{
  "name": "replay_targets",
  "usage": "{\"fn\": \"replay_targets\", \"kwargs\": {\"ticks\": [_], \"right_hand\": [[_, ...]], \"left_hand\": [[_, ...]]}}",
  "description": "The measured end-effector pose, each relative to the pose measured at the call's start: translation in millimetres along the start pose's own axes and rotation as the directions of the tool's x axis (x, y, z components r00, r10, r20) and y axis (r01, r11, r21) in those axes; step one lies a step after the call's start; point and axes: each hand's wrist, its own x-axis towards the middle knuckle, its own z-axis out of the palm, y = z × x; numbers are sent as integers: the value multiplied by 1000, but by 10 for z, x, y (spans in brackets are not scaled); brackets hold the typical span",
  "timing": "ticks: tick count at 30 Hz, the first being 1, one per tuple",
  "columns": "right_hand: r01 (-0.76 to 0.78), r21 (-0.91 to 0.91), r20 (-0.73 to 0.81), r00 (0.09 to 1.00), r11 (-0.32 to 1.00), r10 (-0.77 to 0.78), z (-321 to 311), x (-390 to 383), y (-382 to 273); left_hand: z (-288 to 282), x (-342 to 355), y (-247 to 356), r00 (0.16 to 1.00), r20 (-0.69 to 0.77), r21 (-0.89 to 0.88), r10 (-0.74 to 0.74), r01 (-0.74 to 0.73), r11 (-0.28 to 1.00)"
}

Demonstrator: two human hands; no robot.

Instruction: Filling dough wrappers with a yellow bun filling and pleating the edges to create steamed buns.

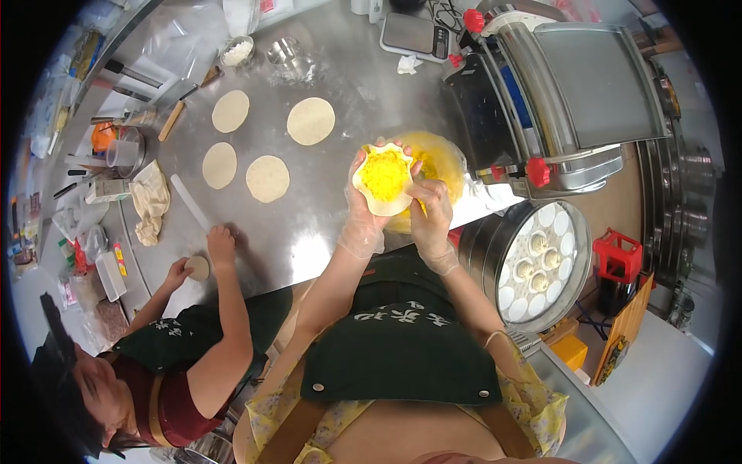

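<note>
My left hand (360,213), in a thin clear glove, cups a round dough wrapper (390,207) with its edge raised in waves. Crumbly yellow filling (386,173) fills the middle of it. At the wrapper's right edge my right hand (431,207), also gloved, pinches the rim between thumb and fingers. Behind and to the right of my hands stands a large bowl (452,155) holding more yellow filling, partly hidden by them. Several flat dough rounds (311,121) lie on the steel table to the left.
A round steamer (581,267) with white paper liners and several shaped buns stands right. Beyond it is a dough-rolling machine (533,100); a scale (413,35) sits far back. At left, a co-worker's hands (222,246) handle a rolling pin (189,199) and a small dough round.
</note>
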Motion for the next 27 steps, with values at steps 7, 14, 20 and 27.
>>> {"fn": "replay_targets", "kwargs": {"ticks": [7, 14, 20, 27], "right_hand": [[-30, 16, -79, 996, 999, 31, -56, 124, -117], [-98, 33, -74, 992, 995, 100, -74, 185, -264], [-209, 94, -7, 978, 973, 210, -196, 270, -306], [-226, -4, 61, 972, 974, 226, -303, 363, -351]], "left_hand": [[174, -3, -17, 1000, 23, -7, 11, -11, 1000], [191, -15, -11, 1000, -2, 32, 29, -29, 999], [244, -49, -49, 998, -43, 62, 47, -44, 997], [246, -57, -79, 999, -36, 65, 10, -8, 998]]}}
